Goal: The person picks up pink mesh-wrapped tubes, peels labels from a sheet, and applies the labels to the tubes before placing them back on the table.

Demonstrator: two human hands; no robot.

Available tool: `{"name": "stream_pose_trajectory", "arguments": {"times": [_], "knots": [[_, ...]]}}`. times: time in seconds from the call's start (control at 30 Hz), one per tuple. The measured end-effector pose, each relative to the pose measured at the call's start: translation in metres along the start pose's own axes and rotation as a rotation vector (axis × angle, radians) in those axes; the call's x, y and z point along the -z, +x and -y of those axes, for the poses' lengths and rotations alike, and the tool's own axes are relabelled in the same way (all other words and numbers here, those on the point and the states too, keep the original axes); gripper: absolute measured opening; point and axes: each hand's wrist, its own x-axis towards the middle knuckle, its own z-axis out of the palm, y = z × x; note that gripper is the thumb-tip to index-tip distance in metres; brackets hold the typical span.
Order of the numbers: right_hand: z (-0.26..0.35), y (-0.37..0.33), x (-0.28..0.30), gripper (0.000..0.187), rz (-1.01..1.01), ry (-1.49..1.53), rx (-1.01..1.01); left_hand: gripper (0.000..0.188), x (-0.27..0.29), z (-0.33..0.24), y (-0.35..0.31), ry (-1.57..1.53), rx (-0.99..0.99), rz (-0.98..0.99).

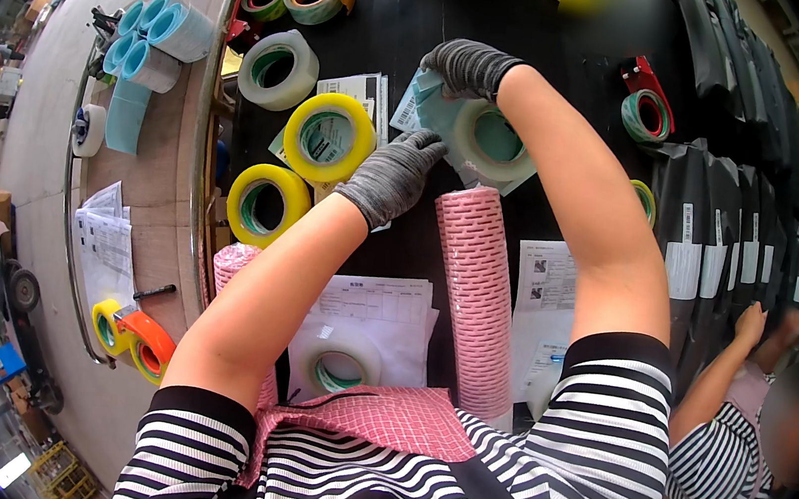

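Both my hands wear grey knit gloves and meet over the black tabletop (419, 12). My right hand (472, 67) is closed on a light-blue sheet (435, 100), which looks like a label or backing strip and is creased under the fingers. Just below it, my left hand (391, 178) has its fingers together at the edge of a clear plastic piece; what they pinch is hidden. A clear tape roll (519, 168) with a green core lies beside the sheet, under my right wrist. To the left of my left hand rests a yellow tape roll (364, 135).
A pink patterned roll (476, 289) lies between my forearms, near printed papers (362, 307). Another yellow tape roll (298, 202), a clear tape roll (308, 64) and a red tape dispenser (666, 95) surround the hands. Black labelled packages (694, 206) line the right, beside a co-worker (720, 439).
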Motion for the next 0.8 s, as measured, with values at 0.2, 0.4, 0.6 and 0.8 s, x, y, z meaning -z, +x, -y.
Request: {"name": "stream_pose_trajectory", "arguments": {"times": [0.2, 0.4, 0.6, 0.8], "knots": [[0.001, -0.037, -0.008, 0.086, -0.409, 0.104, 0.005, 0.048, 0.000, 0.006, -0.005, 0.186, -0.023, -0.040], [-0.018, -0.111, -0.043, 0.064, -0.269, 0.200, -0.405, 0.055, -0.007, -0.004, -0.002, 0.294, 0.135, -0.064], [-0.027, -0.111, -0.061, 0.037, -0.365, 0.130, -0.405, 0.054, 0.001, -0.007, 0.006, 0.239, 0.180, 0.019], [-0.006, -0.082, -0.056, 0.049, -0.557, 0.254, -0.380, 0.044, -0.005, 0.023, -0.029, -0.012, 0.083, -0.084]]}}
